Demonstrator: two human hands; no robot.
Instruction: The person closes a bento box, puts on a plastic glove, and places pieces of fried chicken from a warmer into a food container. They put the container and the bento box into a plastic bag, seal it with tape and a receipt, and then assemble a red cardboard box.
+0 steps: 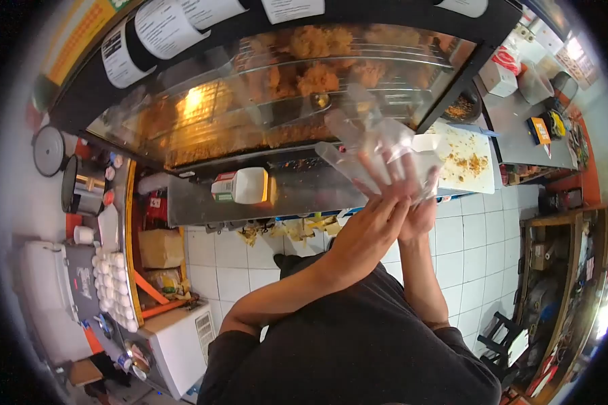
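A clear disposable plastic glove (358, 121) is partly over my right hand (402, 175), its loose fingertips reaching beyond my own fingers. Inside the thin film, my right hand's fingers are stretched out and apart. My left hand (378, 219) lies across the right wrist and palm, its fingers pressed together on the glove's cuff side. Just behind the glove stands a glass-fronted display warmer (216, 135) with pieces of fried chicken (317, 77) on wire racks. An open paper box (250, 185) sits on the metal counter to the left of my hands.
A white cutting board (476, 145) with crumbs lies right of my hands, with a knife (473, 128) at its back edge. Egg trays (115, 287) stand far left, near a white appliance (179, 344). Wooden shelving (561, 290) and a black stool (503, 341) are on the right.
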